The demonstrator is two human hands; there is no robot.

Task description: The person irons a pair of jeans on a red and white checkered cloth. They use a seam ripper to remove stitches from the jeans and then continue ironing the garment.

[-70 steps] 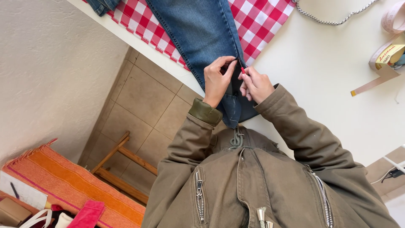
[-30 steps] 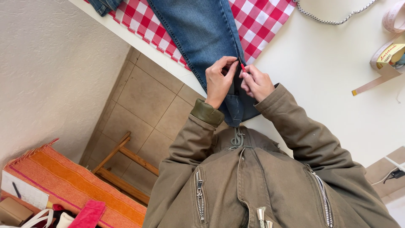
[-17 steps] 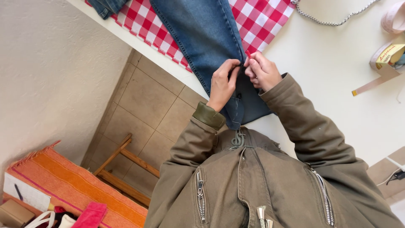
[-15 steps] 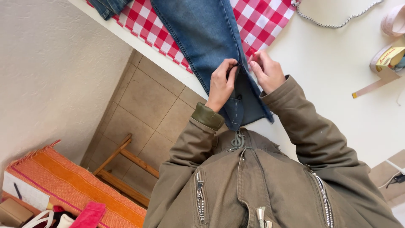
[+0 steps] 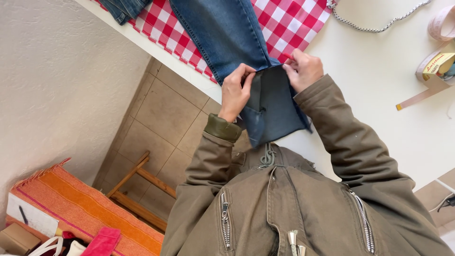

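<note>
While both hands pinch the jeans (image 5: 227, 33), the fabric stretches between them. The left hand (image 5: 235, 90) grips the left edge of the turned-back leg end between thumb and fingers; the right hand (image 5: 304, 70) pinches the right edge, perhaps with something small and red at its fingertips, too tiny to tell. The jeans lie across a red checked cloth (image 5: 294, 23) on the white desk (image 5: 379, 95), their end hanging over the near edge. A tape measure (image 5: 438, 61) sits far right, a cord (image 5: 379, 23) beyond it.
</note>
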